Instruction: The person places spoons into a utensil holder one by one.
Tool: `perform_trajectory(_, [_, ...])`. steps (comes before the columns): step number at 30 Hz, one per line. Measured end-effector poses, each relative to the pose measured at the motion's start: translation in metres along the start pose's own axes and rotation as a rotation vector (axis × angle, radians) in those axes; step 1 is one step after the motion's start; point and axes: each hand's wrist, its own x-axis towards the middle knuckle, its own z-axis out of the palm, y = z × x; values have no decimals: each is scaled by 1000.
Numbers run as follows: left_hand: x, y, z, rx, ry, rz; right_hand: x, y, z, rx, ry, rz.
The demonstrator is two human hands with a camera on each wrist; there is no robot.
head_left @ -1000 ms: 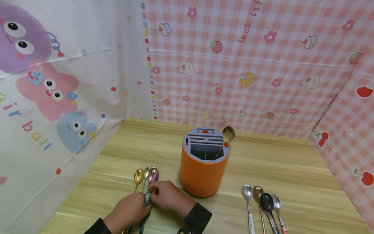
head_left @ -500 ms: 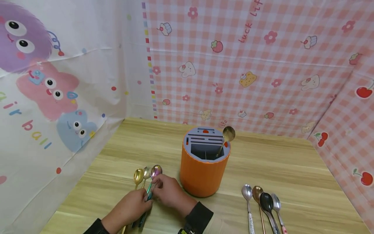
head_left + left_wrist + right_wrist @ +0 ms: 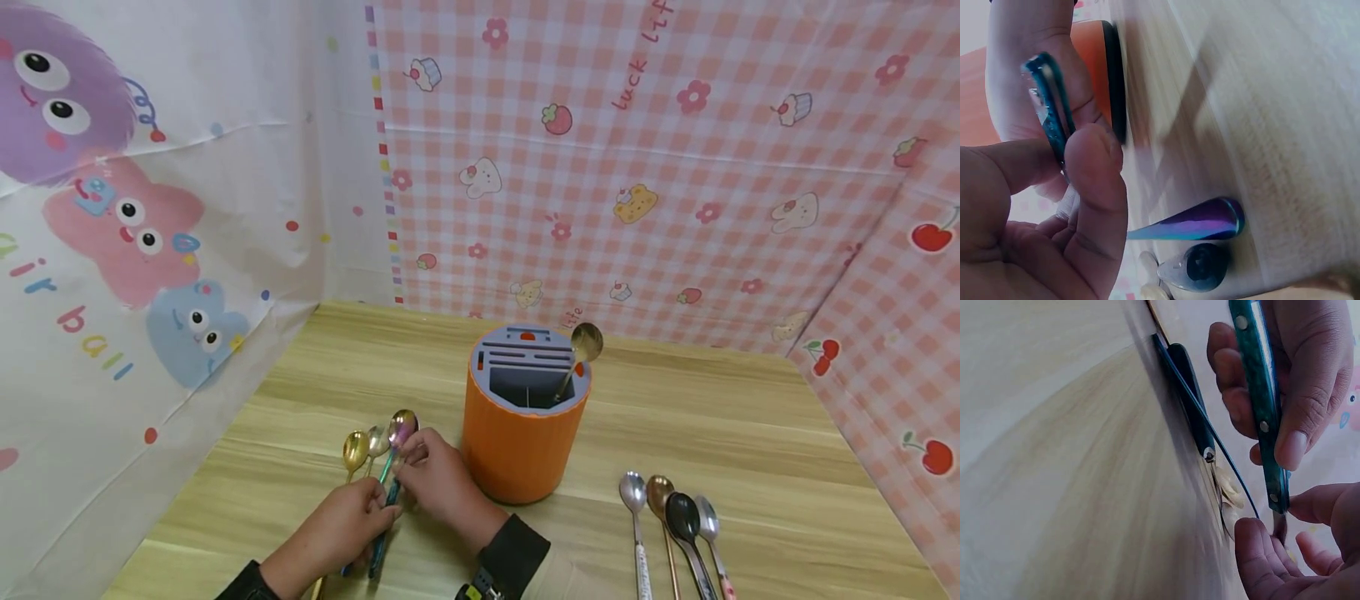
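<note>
My left hand (image 3: 341,521) grips the green riveted handle of a spoon (image 3: 1260,412), tilted over the table's left side. At its metal neck, my right hand (image 3: 442,487) pinches it between thumb and fingers, which partly hide the head. A purple-tinted bowl (image 3: 403,423) shows just beyond the right fingertips in the head view. Under the hands lie an iridescent purple-blue handle (image 3: 1204,220) and a dark green handle (image 3: 1205,267). To the left are a gold spoon (image 3: 356,450) and a paler spoon (image 3: 377,440).
An orange cylindrical holder (image 3: 521,454) with a grey slotted top stands right of the hands, a gold-toned spoon (image 3: 587,342) upright in it. At the right lie a silver spoon (image 3: 633,493), a bronze one (image 3: 660,497), a black one (image 3: 682,518) and another silver one (image 3: 707,517).
Both hands have shifted slightly right and away from the body with the green-handled spoon. The purple-tinted bowl has moved up in the head view. The holder and the right-hand spoons stay put.
</note>
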Motion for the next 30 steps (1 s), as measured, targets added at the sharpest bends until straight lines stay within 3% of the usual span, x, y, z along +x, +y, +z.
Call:
perform_trajectory(8, [0,3,2,-81,7,31,0,-12,-5,40,3,32])
perform_trajectory(14, [2,9,0,-140,13,59,-3,-25,-11,49,46,-26])
perform_trajectory(20, [3,14,-7,-104,51,136,-7,-44,-19,53,41,-71])
perform_trajectory(27, [2,24,-16,-265,12,180,-15,-71,-35,22,9,-156])
perform_trajectory(30, [0,33,-22,-275,-5,184,-17,-80,-42,-6,5,-196])
